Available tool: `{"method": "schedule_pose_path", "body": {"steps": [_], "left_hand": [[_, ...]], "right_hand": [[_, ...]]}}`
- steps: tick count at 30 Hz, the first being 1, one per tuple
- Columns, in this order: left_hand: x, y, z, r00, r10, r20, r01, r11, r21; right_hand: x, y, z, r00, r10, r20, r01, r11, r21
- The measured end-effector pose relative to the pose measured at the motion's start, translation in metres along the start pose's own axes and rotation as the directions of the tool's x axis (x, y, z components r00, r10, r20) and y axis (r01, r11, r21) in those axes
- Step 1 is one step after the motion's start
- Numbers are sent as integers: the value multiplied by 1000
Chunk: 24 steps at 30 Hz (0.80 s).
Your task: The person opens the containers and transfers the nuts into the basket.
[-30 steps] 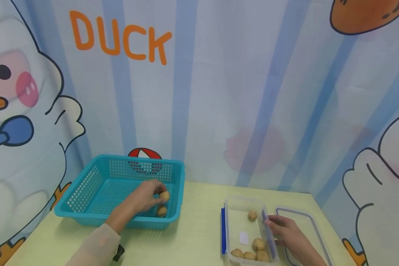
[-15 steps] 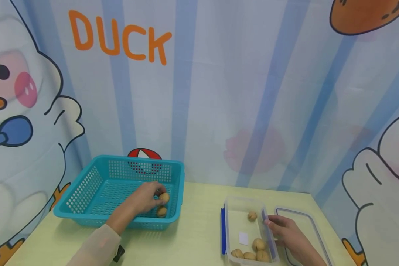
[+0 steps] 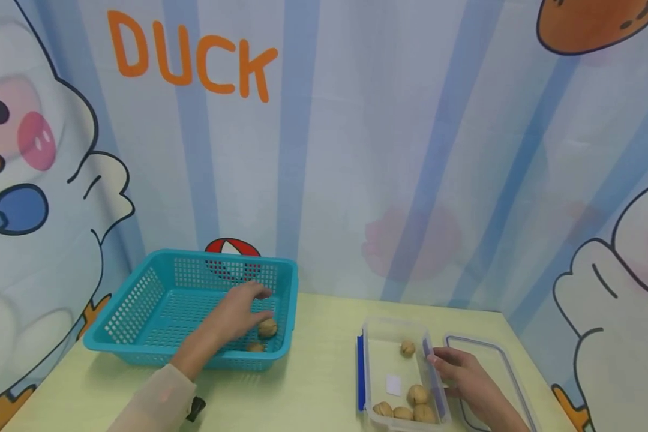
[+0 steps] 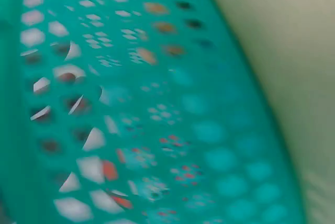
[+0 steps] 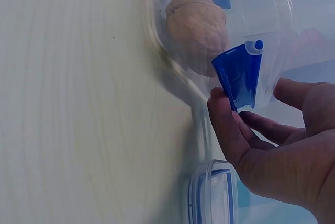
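Observation:
In the head view my left hand (image 3: 239, 313) is inside the turquoise plastic basket (image 3: 194, 359), its thumb and fingers spread apart. One walnut (image 3: 267, 329) lies just below the thumb tip; a second walnut (image 3: 256, 347) shows partly behind the basket's front rim. A clear plastic food container (image 3: 377, 360) stands to the right, holding several walnuts (image 3: 418, 395). My right hand (image 3: 467, 378) grips its right side. In the right wrist view the thumb lies against the wall, and the fingers (image 5: 225, 122) curl at the lower edge of the blue locking flap (image 5: 241, 77).
The container's lid (image 3: 504, 366) with a grey-blue rim lies on the pale yellow table (image 3: 324, 360), under and beside my right forearm. A printed duck curtain (image 3: 335, 180) hangs behind the table. Only perforated basket wall (image 4: 131, 103) and table fill the left wrist view.
The fingers of my left hand have spread and let go of a walnut, which now lies in the basket. The two walnuts there have shifted slightly. My right hand stays on the container.

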<state>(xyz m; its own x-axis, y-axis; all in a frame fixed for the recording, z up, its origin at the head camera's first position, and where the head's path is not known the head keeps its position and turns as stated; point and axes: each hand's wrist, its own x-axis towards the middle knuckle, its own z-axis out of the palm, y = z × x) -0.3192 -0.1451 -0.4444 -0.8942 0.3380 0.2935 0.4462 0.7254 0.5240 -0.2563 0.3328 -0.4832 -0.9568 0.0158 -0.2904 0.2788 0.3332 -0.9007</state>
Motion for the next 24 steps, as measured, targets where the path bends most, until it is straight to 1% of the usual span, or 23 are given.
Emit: {"method": "schedule_pose_path", "body": {"steps": [2,4,6,8,10,13,15,17,21,24], "left_hand": [[-1,18,-4,999,35,-28,-34,999,14],[-1,39,-6,996,77,-47,-76,997,16],[-1,60,-6,991,123,-53,-122,992,17],[-1,78,-4,985,168,-44,-166,986,30],[-1,92,2,977,212,-13,-211,977,41],[-1,108,15,961,268,62,-271,961,58],[-1,117,26,951,283,121,-291,955,51],[-1,126,37,941,293,167,-305,951,54],[-1,142,60,924,312,223,-336,938,81],[0,151,75,902,340,266,-376,922,97]], "right_hand": [[0,-1,0,1000,0,0,0,1000,-2],[-1,-1,0,1000,-2,2,2,1000,-4],[-2,-2,0,1000,-5,6,5,1000,-6],[-2,-3,0,1000,-8,8,8,1000,-5],[-2,-3,0,1000,-12,12,12,1000,-3],[-3,-3,1,1000,-8,10,8,1000,-6],[-3,-4,1,1000,-6,9,6,1000,-7],[-3,-4,1,1000,-5,10,5,1000,-9],[-2,-4,0,1000,-6,19,6,1000,-19],[-2,-3,0,1000,3,11,-3,1000,-21]]}}
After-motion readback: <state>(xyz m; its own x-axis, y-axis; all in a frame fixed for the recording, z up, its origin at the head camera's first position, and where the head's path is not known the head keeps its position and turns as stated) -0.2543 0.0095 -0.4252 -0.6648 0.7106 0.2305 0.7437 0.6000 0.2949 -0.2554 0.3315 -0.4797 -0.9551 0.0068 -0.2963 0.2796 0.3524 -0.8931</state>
